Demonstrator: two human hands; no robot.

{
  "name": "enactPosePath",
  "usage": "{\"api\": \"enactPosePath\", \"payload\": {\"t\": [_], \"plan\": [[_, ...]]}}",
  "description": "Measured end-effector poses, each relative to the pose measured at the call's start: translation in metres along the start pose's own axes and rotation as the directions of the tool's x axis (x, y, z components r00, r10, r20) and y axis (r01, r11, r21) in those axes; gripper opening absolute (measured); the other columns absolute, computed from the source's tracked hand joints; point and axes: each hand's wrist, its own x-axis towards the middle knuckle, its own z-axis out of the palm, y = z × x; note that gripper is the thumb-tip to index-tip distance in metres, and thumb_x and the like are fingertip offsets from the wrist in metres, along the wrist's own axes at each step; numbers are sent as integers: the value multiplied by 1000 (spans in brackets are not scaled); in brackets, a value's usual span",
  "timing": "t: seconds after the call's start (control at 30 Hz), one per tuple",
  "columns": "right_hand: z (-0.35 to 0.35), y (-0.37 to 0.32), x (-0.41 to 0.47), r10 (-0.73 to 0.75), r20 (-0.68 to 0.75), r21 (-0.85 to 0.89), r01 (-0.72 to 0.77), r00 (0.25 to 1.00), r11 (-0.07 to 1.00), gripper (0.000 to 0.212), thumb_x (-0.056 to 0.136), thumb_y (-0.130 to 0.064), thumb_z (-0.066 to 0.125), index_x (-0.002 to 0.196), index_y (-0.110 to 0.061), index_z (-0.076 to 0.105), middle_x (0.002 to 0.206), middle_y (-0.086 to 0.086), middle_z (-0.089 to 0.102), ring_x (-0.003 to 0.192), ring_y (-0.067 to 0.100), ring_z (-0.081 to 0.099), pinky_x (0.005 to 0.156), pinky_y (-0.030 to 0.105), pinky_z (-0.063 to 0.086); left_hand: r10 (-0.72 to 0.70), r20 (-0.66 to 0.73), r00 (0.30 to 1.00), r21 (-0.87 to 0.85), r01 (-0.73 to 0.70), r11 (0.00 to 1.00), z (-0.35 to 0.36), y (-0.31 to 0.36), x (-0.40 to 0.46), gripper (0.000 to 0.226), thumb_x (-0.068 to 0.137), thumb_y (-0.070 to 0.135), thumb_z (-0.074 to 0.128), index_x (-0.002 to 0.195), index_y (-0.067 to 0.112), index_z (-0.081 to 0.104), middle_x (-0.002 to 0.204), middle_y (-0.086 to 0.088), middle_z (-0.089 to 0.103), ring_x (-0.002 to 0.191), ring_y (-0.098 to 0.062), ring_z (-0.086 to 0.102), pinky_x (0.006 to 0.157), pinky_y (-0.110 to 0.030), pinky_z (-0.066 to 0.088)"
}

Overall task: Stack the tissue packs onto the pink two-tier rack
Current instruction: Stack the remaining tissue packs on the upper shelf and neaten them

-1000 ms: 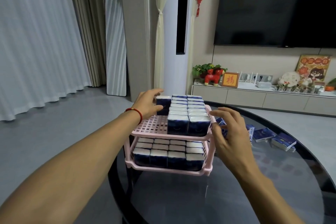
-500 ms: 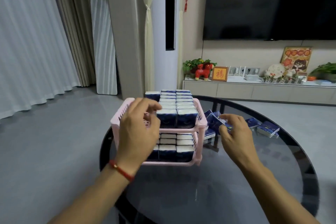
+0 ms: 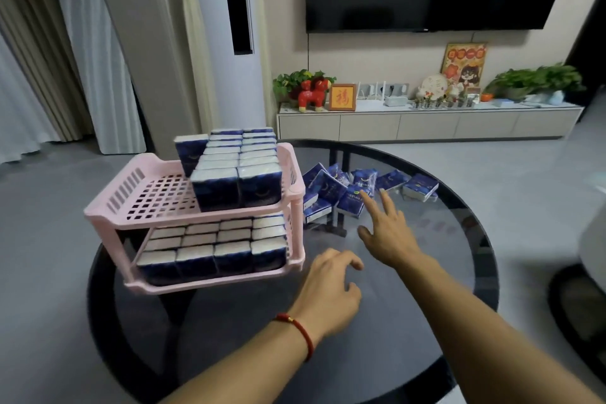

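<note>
While the pink two-tier rack (image 3: 193,207) stands off to the left of both hands on the dark glass worktop (image 3: 459,272), most of the job looks done. Its lower tier is packed wall to wall with upright tissue packs (image 3: 210,249). The upper tier carries two full rows on its right side, plus one lone pack (image 3: 189,154) leaning at the back of a third row, so the left half of that tier is bare grid.

The left hand (image 3: 328,292), a red cord at its wrist, hovers low over the glass, fingers loosely curled, holding nothing. Just beyond it the right hand (image 3: 387,233) stretches forward with fingers spread, its fingertips (image 3: 369,205) right at the nearest of the loose packs (image 3: 357,190), not yet gripping it.

That heap, a dozen or so by my guess, lies ahead of the right hand and is what remains. The packs are dark blue with a crescent mark; their lettering is too blurred to read.
</note>
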Motion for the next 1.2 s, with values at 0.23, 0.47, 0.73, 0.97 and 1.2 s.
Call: {"api": "enactPosePath", "payload": {"t": [0.23,0.47,0.73,0.97,1.2], "plan": [[13,-4,16,-72,-175,-46,65,982,997,32,96,-42,64,122,-25,60,126,-4,64,110,28,54,83,40,45,-118,-50,992,-20,117,993,12,-1,16,38,89,6,57,123,23,63,125,0,55,118,-19,53,104,-31,43],[-31,10,-19,73,1,737,-50,997,674,34,107,-24,46,105,0,70,89,16,75,71,19,67,72,39,56,-202,-173,964,-201,167,965,6,3,17,38,90,7,59,126,19,62,122,2,59,105,-17,61,99,-30,49],[-64,14,-64,-58,378,862,-328,924,385,39,110,-26,39,108,0,68,85,19,71,75,25,67,72,34,58,-378,-73,923,-619,256,743,10,20,24,52,87,35,73,135,23,57,114,4,72,92,-16,74,88,-46,62],[-38,43,-40,221,76,594,-222,972,773,27,105,-22,50,120,-4,65,110,15,69,82,22,68,70,34,60,-324,-103,941,-614,196,764,13,14,22,30,97,11,67,123,23,61,109,2,68,80,-10,73,70,-40,66],[-18,80,28,281,-284,225,-221,917,949,71,96,-16,67,154,-30,30,167,6,11,130,34,52,95,47,53,-282,-104,954,-615,161,772,18,6,21,32,95,6,65,117,25,51,106,1,67,75,-17,75,62,-23,60]]}}
